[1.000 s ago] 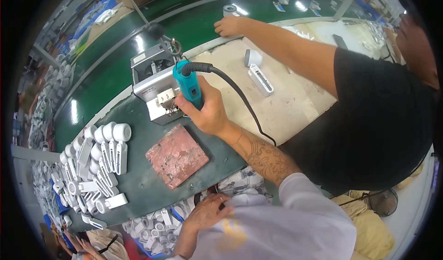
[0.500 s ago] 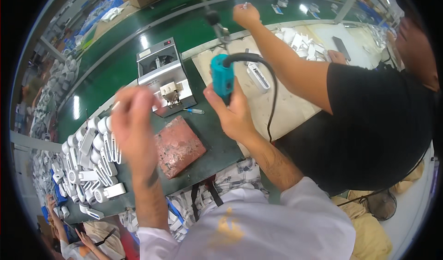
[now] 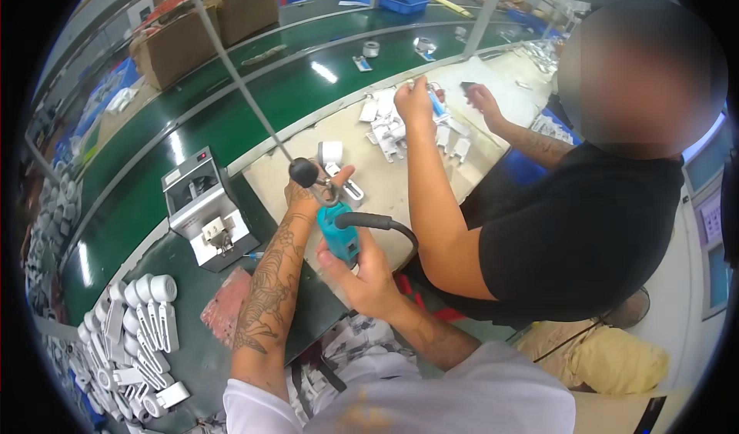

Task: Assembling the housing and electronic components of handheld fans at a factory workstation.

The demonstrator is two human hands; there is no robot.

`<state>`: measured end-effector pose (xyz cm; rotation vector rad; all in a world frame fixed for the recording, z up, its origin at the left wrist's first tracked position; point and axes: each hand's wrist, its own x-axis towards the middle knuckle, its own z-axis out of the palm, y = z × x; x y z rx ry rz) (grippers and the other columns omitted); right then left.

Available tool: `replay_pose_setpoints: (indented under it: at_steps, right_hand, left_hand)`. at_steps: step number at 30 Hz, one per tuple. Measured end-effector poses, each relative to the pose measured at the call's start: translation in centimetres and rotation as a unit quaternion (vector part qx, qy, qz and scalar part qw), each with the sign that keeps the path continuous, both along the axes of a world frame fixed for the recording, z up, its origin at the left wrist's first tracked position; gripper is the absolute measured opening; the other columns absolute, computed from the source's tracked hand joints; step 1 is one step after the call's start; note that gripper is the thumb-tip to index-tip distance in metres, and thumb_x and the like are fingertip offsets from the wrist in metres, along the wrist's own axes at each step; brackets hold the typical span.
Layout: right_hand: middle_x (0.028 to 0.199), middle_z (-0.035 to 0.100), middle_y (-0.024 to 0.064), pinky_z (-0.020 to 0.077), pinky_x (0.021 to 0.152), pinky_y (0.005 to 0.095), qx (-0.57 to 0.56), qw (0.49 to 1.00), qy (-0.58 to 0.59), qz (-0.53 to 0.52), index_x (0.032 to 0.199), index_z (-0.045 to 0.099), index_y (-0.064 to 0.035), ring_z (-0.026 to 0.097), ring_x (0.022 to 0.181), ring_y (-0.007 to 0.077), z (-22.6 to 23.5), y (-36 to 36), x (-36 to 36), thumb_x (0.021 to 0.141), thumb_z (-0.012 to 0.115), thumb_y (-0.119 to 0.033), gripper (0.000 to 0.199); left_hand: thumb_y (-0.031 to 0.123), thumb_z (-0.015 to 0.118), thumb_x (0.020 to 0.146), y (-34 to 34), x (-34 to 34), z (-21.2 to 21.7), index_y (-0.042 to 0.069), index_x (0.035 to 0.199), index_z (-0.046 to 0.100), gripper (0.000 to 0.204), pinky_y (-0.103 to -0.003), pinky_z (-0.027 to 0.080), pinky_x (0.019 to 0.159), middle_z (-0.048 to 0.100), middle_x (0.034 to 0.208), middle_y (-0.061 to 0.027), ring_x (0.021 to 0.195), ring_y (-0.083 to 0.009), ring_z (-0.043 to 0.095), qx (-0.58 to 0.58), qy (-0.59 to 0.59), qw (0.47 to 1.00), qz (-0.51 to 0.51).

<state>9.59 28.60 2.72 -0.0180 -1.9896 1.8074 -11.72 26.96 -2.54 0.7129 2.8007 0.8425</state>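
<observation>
My right hand (image 3: 371,280) grips a teal electric screwdriver (image 3: 337,234) with a black cord (image 3: 381,222). The tool hangs by a metal hook under a black ball (image 3: 303,172) on a thin line. Beyond it, my left hand (image 3: 302,193) reaches over the beige sheet (image 3: 289,151), a finger stretched out. That hand is beside a white part with a round head (image 3: 330,152) and a slotted white handle (image 3: 352,191); the hook and tool partly hide its other fingers, and contact is unclear.
A grey metal machine (image 3: 208,211) stands left, near a worn reddish block (image 3: 225,308). Many white fan-like parts (image 3: 142,342) are piled at lower left. A co-worker in black (image 3: 577,226) handles white pieces (image 3: 385,138) at right. A green conveyor (image 3: 292,80) runs behind.
My left hand has gone from above the reddish block to the white part on the beige sheet. The view has turned right; my right hand still holds the electric screwdriver.
</observation>
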Motion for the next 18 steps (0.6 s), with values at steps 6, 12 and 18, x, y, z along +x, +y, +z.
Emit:
replay_pose_setpoints:
  at_steps: [6,12,18]
  right_hand:
    - [0.099,0.064,0.0039,0.0501,0.082,0.029,0.021,0.999,0.029,-0.006,0.129,0.054,-0.0001,0.06,0.09,0.0108,-0.3,-0.6,1.4,0.103,0.064,-0.016,0.032]
    - [0.107,0.067,0.0158,0.0515,0.09,0.0364,-0.005,1.0,0.008,-0.003,0.133,0.059,-0.0018,0.066,0.097,0.028,-0.2,-0.6,-0.2,0.099,0.07,-0.02,0.04]
    - [0.105,0.068,0.0041,0.0514,0.078,0.0274,-0.099,0.994,-0.034,0.021,0.121,0.064,-0.0001,0.061,0.09,0.0087,-0.8,-0.3,-1.4,0.101,0.068,-0.014,0.025]
  left_hand:
    - [0.057,0.069,0.08,-0.2,0.3,-2.3,-0.005,0.098,0.07,0.065,-0.051,0.057,0.087,0.073,0.096,-0.0305,0.094,-0.0453,0.072,0.056,0.055,0.997,-0.006]
    - [0.036,0.079,0.085,-7.9,4.3,-0.3,0.005,0.102,0.071,0.037,-0.049,0.055,0.087,0.073,0.098,-0.0193,0.097,-0.0403,0.07,0.142,0.045,0.988,-0.046]
    - [0.021,0.076,0.087,-15.2,10.2,5.5,0.003,0.104,0.073,0.025,-0.044,0.056,0.086,0.071,0.099,-0.0149,0.095,-0.036,0.071,0.21,0.068,0.974,-0.045]
